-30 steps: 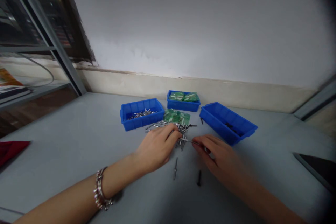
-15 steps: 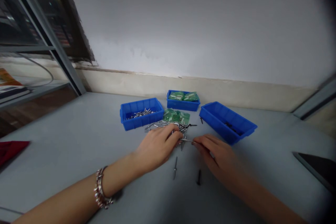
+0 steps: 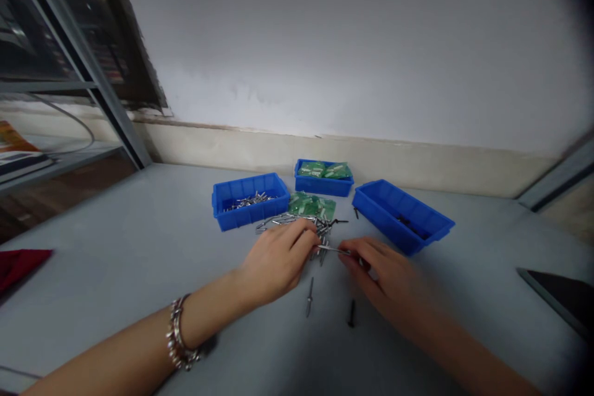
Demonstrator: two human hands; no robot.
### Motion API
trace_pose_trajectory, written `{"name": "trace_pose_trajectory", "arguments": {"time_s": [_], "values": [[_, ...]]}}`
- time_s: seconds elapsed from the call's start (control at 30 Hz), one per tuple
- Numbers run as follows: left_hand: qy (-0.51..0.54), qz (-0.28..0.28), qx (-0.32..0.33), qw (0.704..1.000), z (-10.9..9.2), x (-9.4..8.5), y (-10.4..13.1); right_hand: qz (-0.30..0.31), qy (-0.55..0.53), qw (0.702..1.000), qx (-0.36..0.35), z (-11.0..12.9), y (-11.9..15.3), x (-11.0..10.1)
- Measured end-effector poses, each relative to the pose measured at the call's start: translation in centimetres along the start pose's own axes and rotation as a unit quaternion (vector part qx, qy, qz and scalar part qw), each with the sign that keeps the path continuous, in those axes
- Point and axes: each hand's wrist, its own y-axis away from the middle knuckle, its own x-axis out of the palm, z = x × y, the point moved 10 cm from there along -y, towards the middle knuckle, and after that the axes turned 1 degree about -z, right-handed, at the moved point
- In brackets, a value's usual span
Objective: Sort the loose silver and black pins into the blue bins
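A silver blind rivet (image 3: 328,249) spans the gap between my two hands. My left hand (image 3: 281,255) is closed over the near side of a pile of silver rivets (image 3: 322,229), its fingertips on the rivet's left end. My right hand (image 3: 383,269) pinches around the rivet's right end. Something dark shows between its fingers, too small to make out. Below the hands, one loose rivet (image 3: 309,298) and a black screw (image 3: 351,314) lie on the grey table (image 3: 223,334). A bracelet (image 3: 179,334) circles my left wrist.
Behind the pile stand a blue bin (image 3: 245,213) of rivets and a smaller blue bin (image 3: 325,185) with green packets. Another green packet (image 3: 310,204) lies in front. At right, a blue bin (image 3: 394,223) holds a few dark screws. A dark flat object (image 3: 561,297) lies far right.
My hands have barely moved. The rivet's right end now shows further across my right fingertips, and my left fingers have drawn slightly left.
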Motion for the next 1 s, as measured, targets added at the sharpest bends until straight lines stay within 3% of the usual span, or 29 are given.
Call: {"name": "trace_pose_trajectory", "arguments": {"time_s": [1.0], "values": [[-0.005, 0.044, -0.009, 0.999, 0.15, 0.46, 0.14, -0.005, -0.018, 1.000, -0.008, 0.19, 0.03, -0.28]]}}
